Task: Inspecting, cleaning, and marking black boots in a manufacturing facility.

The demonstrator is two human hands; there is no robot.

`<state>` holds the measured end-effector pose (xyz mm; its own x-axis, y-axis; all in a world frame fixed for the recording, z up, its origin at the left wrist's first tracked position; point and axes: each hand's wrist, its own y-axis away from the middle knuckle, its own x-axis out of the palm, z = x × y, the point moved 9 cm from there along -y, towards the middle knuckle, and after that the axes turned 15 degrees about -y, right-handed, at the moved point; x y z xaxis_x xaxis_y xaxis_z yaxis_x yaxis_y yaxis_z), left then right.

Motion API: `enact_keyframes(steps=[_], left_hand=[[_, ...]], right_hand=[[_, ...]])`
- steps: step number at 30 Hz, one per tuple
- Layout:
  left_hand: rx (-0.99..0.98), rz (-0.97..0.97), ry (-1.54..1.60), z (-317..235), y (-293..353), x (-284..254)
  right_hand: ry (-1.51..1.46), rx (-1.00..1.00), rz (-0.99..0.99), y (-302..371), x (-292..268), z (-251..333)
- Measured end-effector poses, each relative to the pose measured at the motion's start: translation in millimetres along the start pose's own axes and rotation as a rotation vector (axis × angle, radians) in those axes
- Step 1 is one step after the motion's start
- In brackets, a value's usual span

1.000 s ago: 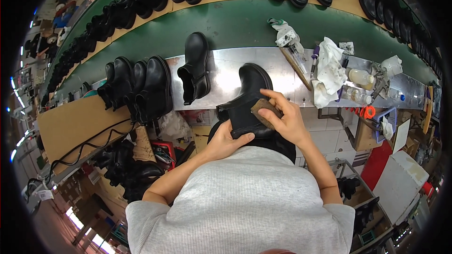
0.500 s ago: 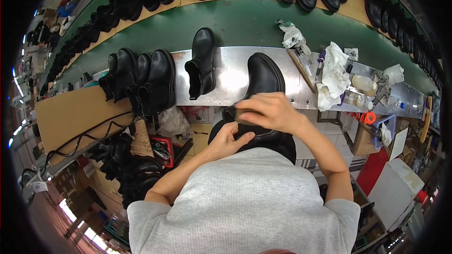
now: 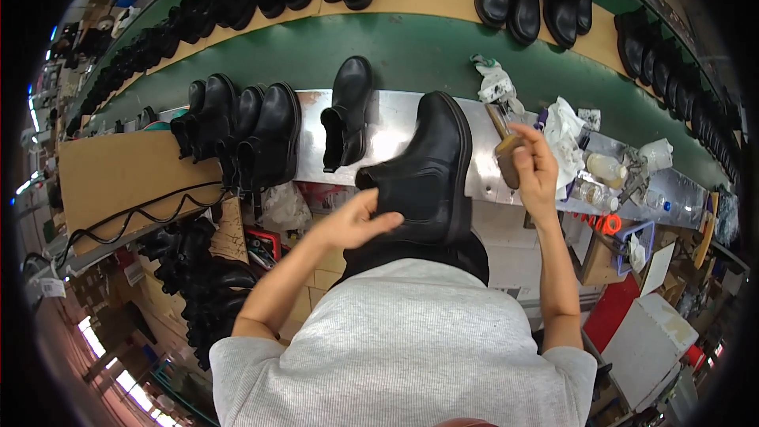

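In the head view, the landmark is the large black boot (image 3: 423,162) in front of the person. It lies side up, toe pointing away over the metal-topped counter (image 3: 389,130), heel end by the lap, sole facing right and shaft opening facing left.

The left hand (image 3: 348,225) is at the boot's shaft opening, half open, thumb spread from loosely bent fingers, with nothing seen between them. The thumb overlaps the boot's side panel; whether it touches cannot be told. The right hand (image 3: 539,182) is to the right of the boot and apart from it, pinching a small brown block (image 3: 504,160) between thumb and fingers.

Left of the boot, on the counter, stands a single smaller-looking boot (image 3: 352,91), with a cluster of boots (image 3: 277,122) farther left. White cloth (image 3: 563,122) and a bottle (image 3: 607,168) lie to its right, beyond the right hand.

The boot looks fairly weighty, with a stiff sole and a more yielding shaft; its smooth, shiny upper may be slippery and easily marked. The shaft rim or the heel looks the surest hold. The block seems light and easily pinched by its sides.
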<state>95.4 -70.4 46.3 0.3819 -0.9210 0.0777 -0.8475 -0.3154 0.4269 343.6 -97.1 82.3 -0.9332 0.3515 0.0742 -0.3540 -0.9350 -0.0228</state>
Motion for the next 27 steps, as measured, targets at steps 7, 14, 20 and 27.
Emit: enact_keyframes(steps=[7,14,20,27], left_hand=[[-0.139,0.710,-0.271,-83.4,-4.9,-43.5],[-0.187,0.598,-0.215,-50.3,-25.3,-22.1],[-0.189,0.550,-0.289,-53.6,-29.7,-16.2],[-0.231,0.521,-0.048,-46.8,-22.8,-11.2]], right_hand=[[-0.346,0.051,0.144,-17.1,74.0,35.2],[-0.161,0.046,0.136,26.8,111.2,-6.9],[0.033,-0.167,0.081,-7.1,123.4,35.1],[0.049,-0.180,0.162,35.2,111.0,27.0]])
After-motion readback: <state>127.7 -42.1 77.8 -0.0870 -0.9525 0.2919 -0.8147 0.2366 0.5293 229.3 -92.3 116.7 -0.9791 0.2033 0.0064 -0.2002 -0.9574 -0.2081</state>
